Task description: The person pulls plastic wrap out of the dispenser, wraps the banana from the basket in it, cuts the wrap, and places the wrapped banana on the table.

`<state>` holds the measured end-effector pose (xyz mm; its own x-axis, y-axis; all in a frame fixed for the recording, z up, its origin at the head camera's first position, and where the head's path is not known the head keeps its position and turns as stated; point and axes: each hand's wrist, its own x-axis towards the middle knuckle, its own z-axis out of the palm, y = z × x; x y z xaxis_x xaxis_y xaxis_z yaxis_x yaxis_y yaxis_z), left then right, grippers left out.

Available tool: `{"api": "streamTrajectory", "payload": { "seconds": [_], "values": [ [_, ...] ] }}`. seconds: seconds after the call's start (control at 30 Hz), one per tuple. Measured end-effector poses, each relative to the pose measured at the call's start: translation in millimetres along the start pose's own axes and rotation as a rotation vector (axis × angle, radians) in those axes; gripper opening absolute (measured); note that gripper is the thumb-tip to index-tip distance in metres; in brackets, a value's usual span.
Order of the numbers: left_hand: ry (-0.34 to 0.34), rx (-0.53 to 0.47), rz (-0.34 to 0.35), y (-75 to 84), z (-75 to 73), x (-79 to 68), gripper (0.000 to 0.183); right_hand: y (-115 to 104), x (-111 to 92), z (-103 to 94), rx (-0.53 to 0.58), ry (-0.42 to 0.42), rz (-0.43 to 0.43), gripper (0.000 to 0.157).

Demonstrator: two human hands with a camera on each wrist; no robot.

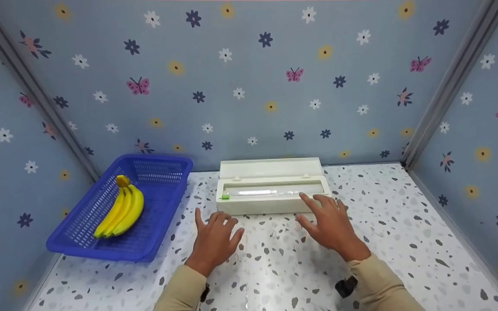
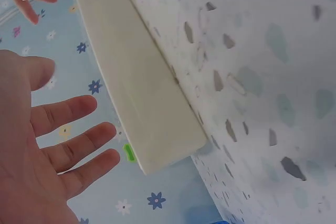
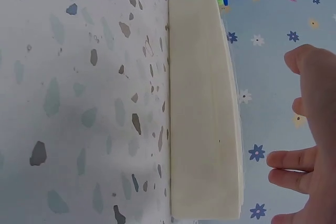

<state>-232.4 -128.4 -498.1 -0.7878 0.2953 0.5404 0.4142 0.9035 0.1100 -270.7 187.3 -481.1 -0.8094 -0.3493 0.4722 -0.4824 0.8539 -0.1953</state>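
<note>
A white cling film dispenser box sits on the speckled tabletop, its lid tipped back against the wall side. Inside lies a roll of clear film, with a small green tab at the left end of the front rim. My left hand, fingers spread, hovers just in front of the box's left part and holds nothing. Close to the front right corner is my right hand, its fingers loosely bent and its index fingertip overlapping the rim in the head view. Both wrist views face the box's plain front wall.
A blue plastic basket stands to the left, holding a bunch of yellow bananas. Flowered panels enclose the white speckled table at the back and both sides, with grey posts at the corners.
</note>
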Motion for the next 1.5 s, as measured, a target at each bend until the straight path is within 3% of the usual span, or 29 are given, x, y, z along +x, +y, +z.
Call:
{"api": "streamTrajectory", "payload": {
  "seconds": [0.3,0.47,0.73,1.07,1.17,1.4,1.5],
  "values": [
    [0.032,-0.077,-0.065,-4.5,6.5,17.2,0.016,10,13,2.7,-0.002,0.032,0.023,0.042],
    [0.079,-0.138,-0.108,-13.0,11.0,29.3,0.009,15,19,9.5,-0.013,0.065,-0.005,0.036],
    [0.106,-0.114,-0.131,-20.8,12.0,48.3,0.008,24,29,19.1,0.007,0.090,0.009,0.027],
    [0.107,-0.138,-0.191,-24.1,17.3,56.8,0.007,33,35,21.2,0.025,0.090,0.058,0.022],
    [0.087,-0.194,-0.264,-27.5,20.6,60.4,0.008,36,37,24.1,0.056,0.083,0.089,0.020],
    [0.039,-0.472,-0.590,-34.6,30.4,68.2,0.014,41,45,34.1,0.109,0.077,0.175,0.016],
    [0.029,-0.528,-0.667,-34.6,35.2,68.0,0.017,40,48,37.2,0.101,0.064,0.200,0.017]
  ]
}}
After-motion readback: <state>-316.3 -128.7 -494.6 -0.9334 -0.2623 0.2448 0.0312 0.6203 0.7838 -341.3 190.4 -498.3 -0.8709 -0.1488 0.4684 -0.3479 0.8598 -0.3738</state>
